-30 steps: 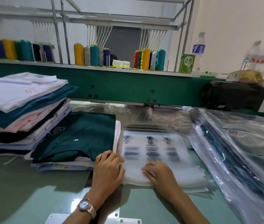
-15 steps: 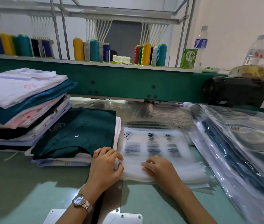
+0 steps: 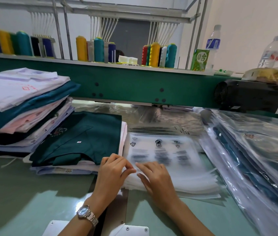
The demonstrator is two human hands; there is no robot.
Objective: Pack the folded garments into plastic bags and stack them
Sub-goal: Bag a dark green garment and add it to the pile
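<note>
A pile of empty printed plastic bags (image 3: pixel 165 154) lies flat on the table in front of me. My left hand (image 3: pixel 112 172) pinches the near-left corner of the top bag between thumb and fingertips. My right hand (image 3: pixel 155 178) rests on the pile beside it, fingers spread and pressing the plastic. A folded dark green garment (image 3: pixel 87 138) lies on a low stack just left of the bags. A taller stack of folded garments (image 3: pixel 20 106), white on top, stands at the far left. Bagged garments (image 3: pixel 254 154) are stacked on the right.
A green machine beam (image 3: pixel 134 86) crosses the back, carrying thread cones (image 3: pixel 158 55), a green carton (image 3: pixel 199 60) and water bottles (image 3: pixel 213 45). A black motor housing (image 3: pixel 247 96) sits at the right. Loose plastic film (image 3: pixel 152 114) lies under the beam. A metal plate (image 3: pixel 129 229) is at the near edge.
My left hand has shifted right onto the bag pile's corner and now pinches the top bag. My right hand's fingers have spread out on the pile, close to the left hand.
</note>
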